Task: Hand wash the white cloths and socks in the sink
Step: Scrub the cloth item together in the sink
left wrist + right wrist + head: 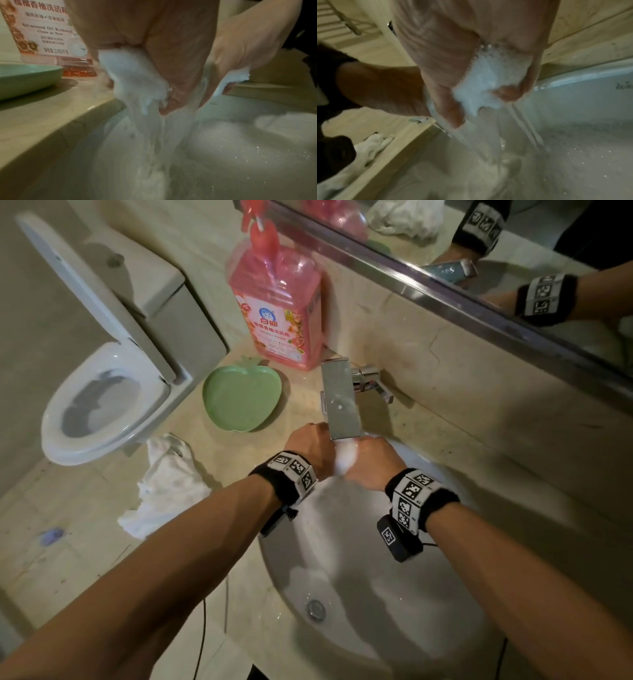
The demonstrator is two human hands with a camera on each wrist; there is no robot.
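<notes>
- Left hand [310, 445] fingers curled tight round one end of a wet white cloth [345, 457], knuckles up, under the tap spout.
- Right hand [371, 462] fisted on the other end of the same cloth; both hands close together, almost touching, above the back of the sink.
- Left wrist view: cloth [137, 81] bunched and fuzzy, sticking out between the fingers [173, 98]; milky water pours off it in streams into the basin.
- Right wrist view: cloth [488, 83] soaked, with a beaded wet sheen, squeezed in the palm; thumb [452, 111] pressed across it; water streams down below.
- Both wrists wear black bands with square black-and-white marker tiles.
- Sink [411, 628] is a round, smooth white basin sunk in a beige stone-look counter [85, 559]; metal drain [315, 609] at the bottom; droplets and thin foam on the walls.
- Tap [340, 398] flat, rectangular, shiny chrome, mounted on the back wall.
- Another white cloth [164, 487] lies crumpled on the counter left of the sink, apart from the hands.
- Green apple-shaped dish [241, 398], matte plastic, behind it.
- Pink translucent detergent bottle [277, 309] upright beside the dish, pump top.
- White toilet [102, 392] far left, lid up.
- Mirror [479, 251] with a metal frame above the wall.
</notes>
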